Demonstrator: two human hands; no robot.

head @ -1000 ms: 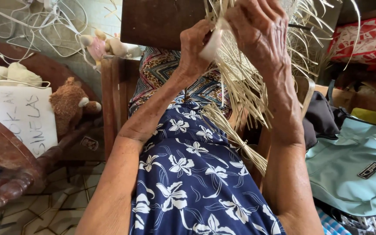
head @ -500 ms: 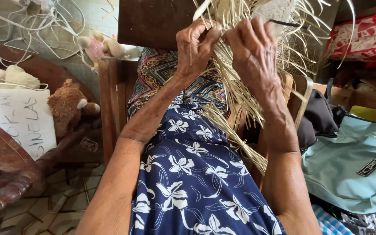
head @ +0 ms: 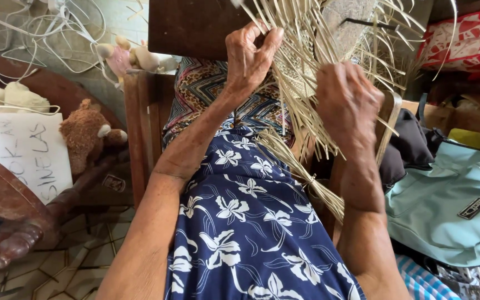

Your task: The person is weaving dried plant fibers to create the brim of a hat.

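Straw strands (head: 306,105) hang steeply down toward the lap — left hand (head: 251,55) pinches some, right hand (head: 348,103) clenches others; teal bag (head: 451,205) lies rightward.

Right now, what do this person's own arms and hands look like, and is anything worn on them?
Both arms are bare from the frame edge to the fingers: no sleeves show, no gloves, and I can see no watch, bracelet or ring. The left hand and right hand look wrinkled, with raised veins and prominent knuckles. Below the arms lies a navy dress with white flowers.
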